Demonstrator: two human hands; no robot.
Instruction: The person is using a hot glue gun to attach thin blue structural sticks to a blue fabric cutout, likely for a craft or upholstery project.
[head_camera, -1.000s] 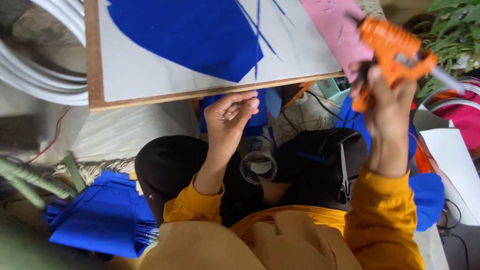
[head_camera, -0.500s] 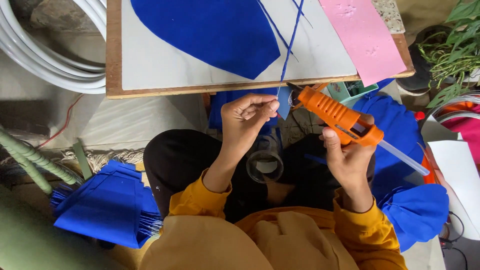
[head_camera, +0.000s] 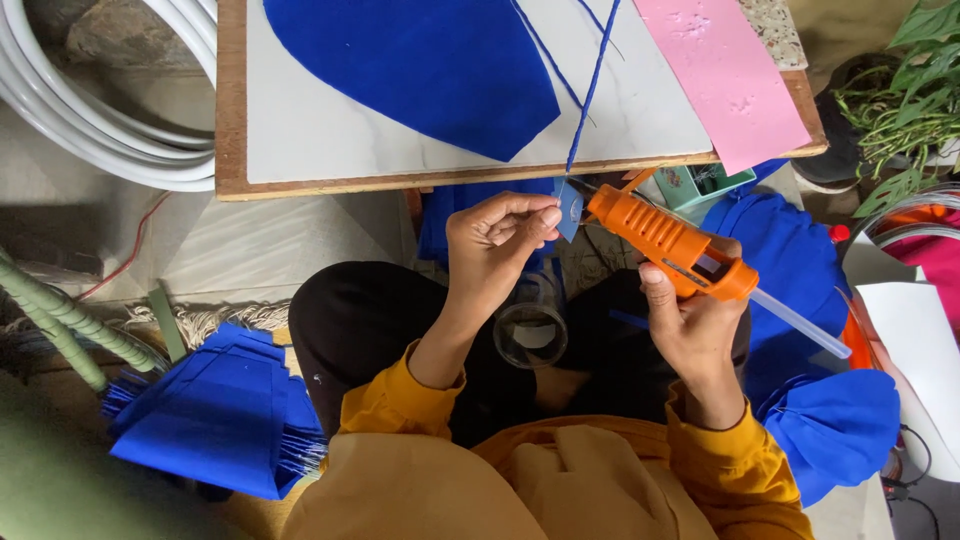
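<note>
Above a wood-rimmed board (head_camera: 230, 120), left hand (head_camera: 495, 245) pinches blue piece (head_camera: 570, 208), right hand (head_camera: 695, 325) grips glue gun (head_camera: 665, 240).

A small teal box (head_camera: 702, 184) sits just under the near edge of the table (head_camera: 232, 120), beside the pink sheet's (head_camera: 722, 70) lower corner. Its top looks open, its contents too small to tell. No labels, signs or screens show.

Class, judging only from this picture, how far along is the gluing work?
Done: a stack of folded blue pieces lies beside the person. In hand: the left hand pinches a small blue piece on a blue strip, the right hand aims the orange glue gun at it. Left: the large blue sheet looks unused.
</note>
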